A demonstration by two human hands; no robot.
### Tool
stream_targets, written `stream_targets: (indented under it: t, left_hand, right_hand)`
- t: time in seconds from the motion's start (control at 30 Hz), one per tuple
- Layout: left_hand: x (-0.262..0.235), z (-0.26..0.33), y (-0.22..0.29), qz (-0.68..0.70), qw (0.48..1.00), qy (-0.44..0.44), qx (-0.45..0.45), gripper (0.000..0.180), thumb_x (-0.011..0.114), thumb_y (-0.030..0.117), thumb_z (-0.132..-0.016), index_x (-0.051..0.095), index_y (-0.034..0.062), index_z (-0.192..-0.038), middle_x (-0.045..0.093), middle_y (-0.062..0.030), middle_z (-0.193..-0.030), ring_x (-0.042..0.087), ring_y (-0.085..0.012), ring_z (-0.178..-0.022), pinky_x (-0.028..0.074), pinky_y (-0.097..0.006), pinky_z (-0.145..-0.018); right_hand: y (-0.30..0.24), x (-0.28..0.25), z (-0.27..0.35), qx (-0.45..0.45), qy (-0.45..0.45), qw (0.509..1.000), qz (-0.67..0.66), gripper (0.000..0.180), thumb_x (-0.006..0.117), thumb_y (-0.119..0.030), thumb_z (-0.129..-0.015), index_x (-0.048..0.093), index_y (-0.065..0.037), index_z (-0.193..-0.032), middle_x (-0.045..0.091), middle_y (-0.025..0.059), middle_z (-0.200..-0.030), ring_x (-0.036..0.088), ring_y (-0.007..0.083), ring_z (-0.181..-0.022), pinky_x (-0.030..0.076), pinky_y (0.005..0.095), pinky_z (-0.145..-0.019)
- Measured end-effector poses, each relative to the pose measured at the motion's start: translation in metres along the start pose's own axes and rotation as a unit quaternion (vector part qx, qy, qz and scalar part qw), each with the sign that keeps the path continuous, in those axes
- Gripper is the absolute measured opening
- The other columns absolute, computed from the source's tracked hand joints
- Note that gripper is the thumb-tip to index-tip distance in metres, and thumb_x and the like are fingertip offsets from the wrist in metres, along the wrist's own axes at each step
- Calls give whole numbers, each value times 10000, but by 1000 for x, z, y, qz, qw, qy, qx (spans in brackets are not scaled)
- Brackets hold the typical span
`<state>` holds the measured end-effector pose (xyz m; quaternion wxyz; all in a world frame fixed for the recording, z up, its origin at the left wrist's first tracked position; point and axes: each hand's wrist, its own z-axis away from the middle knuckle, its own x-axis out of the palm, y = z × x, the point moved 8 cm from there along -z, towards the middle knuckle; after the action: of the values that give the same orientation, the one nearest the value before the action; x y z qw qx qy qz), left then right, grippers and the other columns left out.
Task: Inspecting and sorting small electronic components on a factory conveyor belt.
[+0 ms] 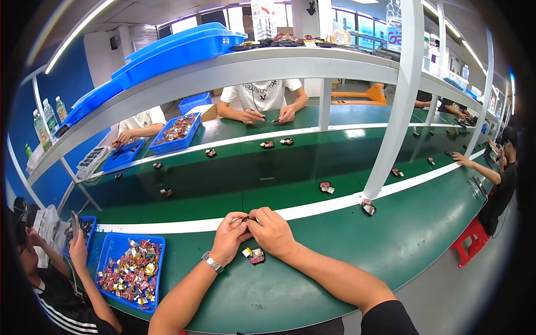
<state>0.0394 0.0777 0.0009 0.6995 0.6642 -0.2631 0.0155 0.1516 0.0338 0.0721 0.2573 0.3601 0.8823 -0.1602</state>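
Observation:
My left hand (229,239), with a metal watch on its wrist, and my right hand (272,231) meet over the near green bench top. Both are closed, fingertips pinched together on a small dark part (245,219), mostly hidden by the fingers. Just below them on the bench lies a small device piece (256,256) with a reddish circuit board in a dark shell and a silver-yellow battery pack beside it. To the left of my forearm stands a blue bin (162,262), heaped with many red boards and silver-yellow battery packs (131,271).
Beyond a white rail (190,227) runs a dark green conveyor belt (273,190) with scattered device pieces (326,188). A white post (393,106) rises at the right, under a shelf (312,57) overhead. Co-workers sit across, a person (72,290) sits close at left, another (494,184) at far right.

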Motion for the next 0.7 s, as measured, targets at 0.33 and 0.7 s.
stream_targets:
  t: [0.33,0.7]
  left_hand:
    - [-16,-6,2,29,999,33,25,335,538,160,-1013,466,38,-1316,600,-103,-1263,606,-186,-1114,532,-356,-913]
    - [-42,-13,17,-118,982,109,96,167,509,82,-999,591,-15,-1108,684,-142,-1103,674,-201,-1012,549,-314,-867]
  right_hand:
    - [21,19,-13,71,-23,988,-133,302,777,-79,-717,662,-53,-994,608,118,-1126,612,308,-1002,536,385,-825]
    - [126,42,-12,189,18,979,76,315,760,-158,-757,612,-27,-1003,630,137,-987,602,326,-898,510,422,-812]
